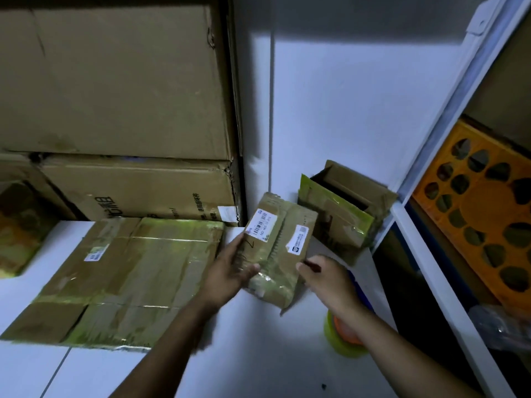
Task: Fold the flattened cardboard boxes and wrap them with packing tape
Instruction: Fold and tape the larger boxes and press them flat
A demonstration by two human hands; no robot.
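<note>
**Position.** The small box [275, 248] sits between the two hands, in the middle of the scene and over the white floor [258, 363]. Its long axis runs near to far, with the far end leaning slightly right. The hands flank the near half, one on each long side. Whether the near end rests on the floor cannot be told.

**Hands.**
- The left hand [230, 265] grips the left long edge, with the thumb laid across the top face.
- The right hand [327, 278] meets the near right edge at the thumb tip. Its fingers curl out of view, so a full grip cannot be confirmed.
- Both hands are equally near the box.

**Tape.** The tape roll [342, 340] lies on the floor to the near right, partly under the right forearm. The right hand is the nearer one for picking it up.

**Condition of the box.** It is flattened brown cardboard, creased and worn. Glossy tape remnants cover the near end, two white labels sit on the top face, and a torn strip runs along the centre. The surface will likely be slick where the tape remains.

**Surroundings.**
- A large flat box [129, 280] lies to the left.
- An open box [344, 208] stands far right.
</note>
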